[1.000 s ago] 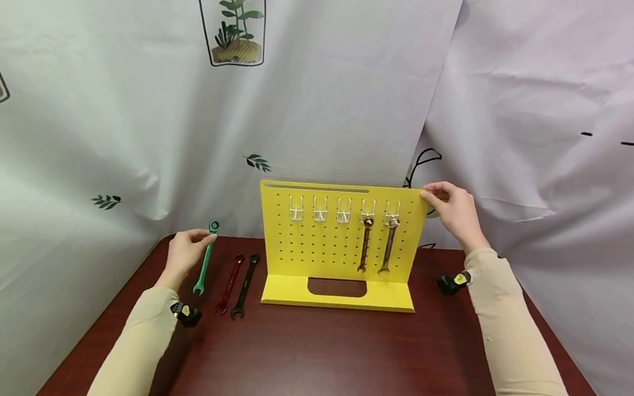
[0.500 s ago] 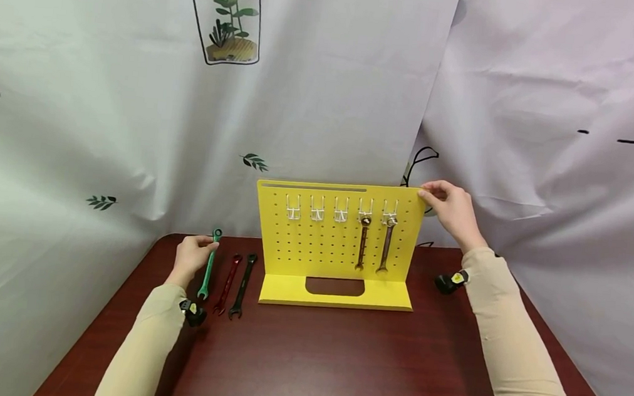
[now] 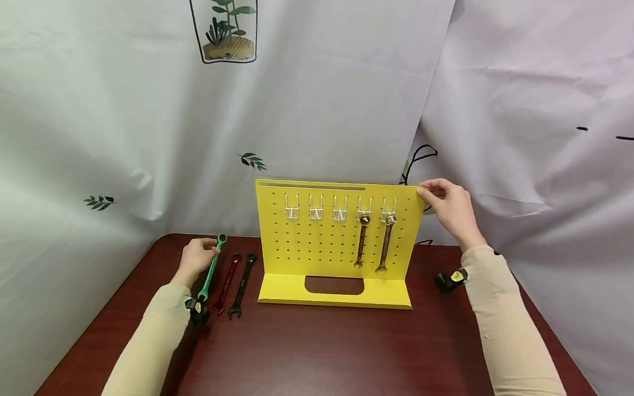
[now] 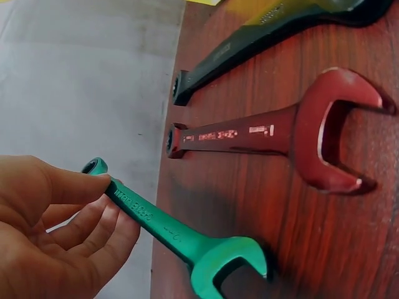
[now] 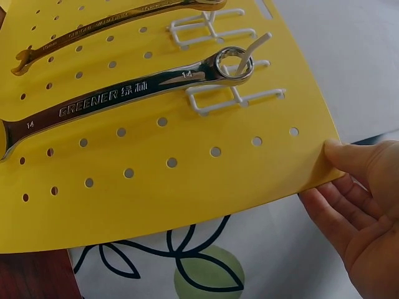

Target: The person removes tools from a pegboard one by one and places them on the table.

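- Far left first: a light sleeve (image 3: 146,340) is being worn, and a small dark camera (image 3: 197,311) is being carried on that wrist.
- With the left hand (image 3: 197,257), a green wrench (image 3: 211,273) is being pinched near its ring end, thumb on one side and fingertips on the other, the other fingers being bent only loosely.
- That green wrench is being held at a slant over the left part of the table (image 3: 314,361); whether its open end is being rested on the wood can't really be told.
- Just to its right, a red wrench (image 3: 227,283) is being supported by the tabletop, ring end toward the back.
- Next along, pretty much parallel, a dark wrench (image 3: 242,286) is being supported the same way, apart from the red one.
- Then a yellow pegboard (image 3: 313,245) is being stood upright on the table, five white hooks (image 3: 316,210) being carried in a row.
- On the fourth hook, a brownish wrench (image 3: 361,243) is being hung ring end up.
- On the fifth, a shiny wrench (image 5: 124,96) marked "14" is being hung by its ring.
- The board's top right corner is being gripped by the right hand (image 3: 451,211), thumb in front, fingers behind, nearly closed on the thin sheet.
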Demonstrator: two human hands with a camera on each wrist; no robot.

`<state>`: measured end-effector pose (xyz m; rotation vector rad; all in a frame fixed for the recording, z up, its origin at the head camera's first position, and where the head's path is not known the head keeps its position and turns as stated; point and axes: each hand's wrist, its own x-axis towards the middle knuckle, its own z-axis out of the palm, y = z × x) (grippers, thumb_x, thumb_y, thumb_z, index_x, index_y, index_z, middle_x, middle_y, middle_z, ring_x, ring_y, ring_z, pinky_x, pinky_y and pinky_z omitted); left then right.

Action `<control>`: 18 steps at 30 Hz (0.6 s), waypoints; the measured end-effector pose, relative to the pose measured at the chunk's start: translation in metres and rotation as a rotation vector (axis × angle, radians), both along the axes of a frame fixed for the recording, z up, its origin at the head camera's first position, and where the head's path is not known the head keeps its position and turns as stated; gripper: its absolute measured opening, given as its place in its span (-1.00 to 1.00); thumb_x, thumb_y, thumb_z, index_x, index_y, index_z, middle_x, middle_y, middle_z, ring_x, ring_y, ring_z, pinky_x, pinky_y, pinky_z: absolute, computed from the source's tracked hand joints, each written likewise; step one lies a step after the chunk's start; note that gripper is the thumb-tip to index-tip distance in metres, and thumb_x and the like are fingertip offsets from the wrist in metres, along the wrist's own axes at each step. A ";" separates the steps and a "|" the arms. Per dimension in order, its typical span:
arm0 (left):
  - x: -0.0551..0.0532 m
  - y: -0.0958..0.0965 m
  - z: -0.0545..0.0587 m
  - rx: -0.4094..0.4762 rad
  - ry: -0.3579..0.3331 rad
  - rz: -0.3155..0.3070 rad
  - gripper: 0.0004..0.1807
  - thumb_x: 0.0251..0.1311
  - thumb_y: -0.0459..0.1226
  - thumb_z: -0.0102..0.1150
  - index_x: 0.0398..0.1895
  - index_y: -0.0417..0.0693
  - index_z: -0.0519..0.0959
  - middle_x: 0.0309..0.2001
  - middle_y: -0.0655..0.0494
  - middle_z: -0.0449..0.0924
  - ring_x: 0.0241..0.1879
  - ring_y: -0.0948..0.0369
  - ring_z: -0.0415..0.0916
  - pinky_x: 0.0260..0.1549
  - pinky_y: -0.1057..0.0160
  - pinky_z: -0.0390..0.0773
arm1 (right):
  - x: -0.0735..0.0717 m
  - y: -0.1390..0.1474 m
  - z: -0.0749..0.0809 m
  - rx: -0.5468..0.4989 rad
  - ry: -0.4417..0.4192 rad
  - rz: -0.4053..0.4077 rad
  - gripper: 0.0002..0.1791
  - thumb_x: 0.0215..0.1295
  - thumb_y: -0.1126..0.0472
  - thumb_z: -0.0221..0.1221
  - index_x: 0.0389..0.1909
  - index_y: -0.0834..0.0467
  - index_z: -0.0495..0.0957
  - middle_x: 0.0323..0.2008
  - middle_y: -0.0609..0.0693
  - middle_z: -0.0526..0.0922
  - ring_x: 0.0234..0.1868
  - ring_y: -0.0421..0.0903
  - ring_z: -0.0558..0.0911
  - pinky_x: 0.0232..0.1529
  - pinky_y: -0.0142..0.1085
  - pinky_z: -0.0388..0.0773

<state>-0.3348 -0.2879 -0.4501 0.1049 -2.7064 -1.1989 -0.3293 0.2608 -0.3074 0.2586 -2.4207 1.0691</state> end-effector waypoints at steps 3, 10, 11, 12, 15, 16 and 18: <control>0.001 0.001 -0.002 0.011 -0.005 0.004 -0.58 0.37 -0.43 0.08 0.24 -0.50 0.47 0.00 -0.41 0.60 0.05 -0.27 0.53 -0.02 -0.17 0.55 | 0.000 -0.001 0.000 0.004 0.003 -0.002 -0.60 0.47 0.01 0.20 0.08 0.25 0.63 -0.04 0.25 0.69 0.00 0.15 0.64 -0.05 -0.01 0.52; 0.002 0.004 -0.005 0.009 -0.028 0.015 -0.59 0.36 -0.44 0.09 0.21 -0.51 0.49 0.01 -0.42 0.60 0.03 -0.28 0.53 -0.04 -0.17 0.56 | 0.001 0.000 0.001 0.005 -0.010 -0.005 -0.59 0.47 0.00 0.20 0.09 0.24 0.63 -0.04 0.24 0.69 -0.01 0.14 0.64 -0.08 -0.04 0.52; 0.002 0.005 -0.005 0.012 -0.034 0.017 -0.59 0.36 -0.43 0.10 0.21 -0.50 0.49 0.02 -0.42 0.60 0.04 -0.28 0.53 -0.04 -0.17 0.56 | 0.001 0.001 0.001 0.006 -0.011 -0.006 -0.60 0.47 0.01 0.20 0.09 0.24 0.63 -0.04 0.24 0.69 0.00 0.14 0.64 -0.08 -0.04 0.52; 0.002 0.005 -0.006 0.015 -0.040 0.017 -0.59 0.36 -0.43 0.10 0.22 -0.49 0.49 0.02 -0.42 0.60 0.04 -0.28 0.53 -0.03 -0.17 0.56 | 0.002 0.001 0.001 0.005 -0.011 -0.005 -0.60 0.47 0.01 0.20 0.09 0.25 0.63 -0.04 0.24 0.69 0.00 0.14 0.64 -0.07 -0.04 0.52; 0.003 0.007 -0.007 0.018 -0.054 0.019 -0.59 0.37 -0.43 0.08 0.22 -0.50 0.49 0.08 -0.45 0.56 0.07 -0.29 0.50 -0.01 -0.19 0.54 | 0.001 0.001 0.000 0.003 -0.009 -0.004 -0.61 0.47 0.03 0.21 0.09 0.25 0.63 -0.04 0.24 0.70 0.00 0.14 0.64 -0.05 -0.03 0.52; 0.004 0.007 -0.008 0.014 -0.056 0.024 -0.59 0.37 -0.43 0.08 0.22 -0.50 0.49 0.09 -0.45 0.55 0.08 -0.30 0.50 0.00 -0.20 0.54 | 0.001 0.001 0.000 0.002 -0.008 -0.001 -0.61 0.46 0.03 0.21 0.09 0.25 0.63 -0.04 0.24 0.70 0.00 0.14 0.64 -0.05 -0.03 0.52; 0.004 0.006 -0.010 0.007 -0.060 0.037 -0.60 0.36 -0.43 0.09 0.21 -0.50 0.50 0.12 -0.47 0.52 0.09 -0.30 0.49 0.01 -0.20 0.54 | 0.000 0.000 0.000 -0.002 -0.009 0.004 -0.61 0.46 0.04 0.22 0.08 0.25 0.63 -0.04 0.24 0.70 -0.01 0.14 0.64 -0.05 -0.03 0.52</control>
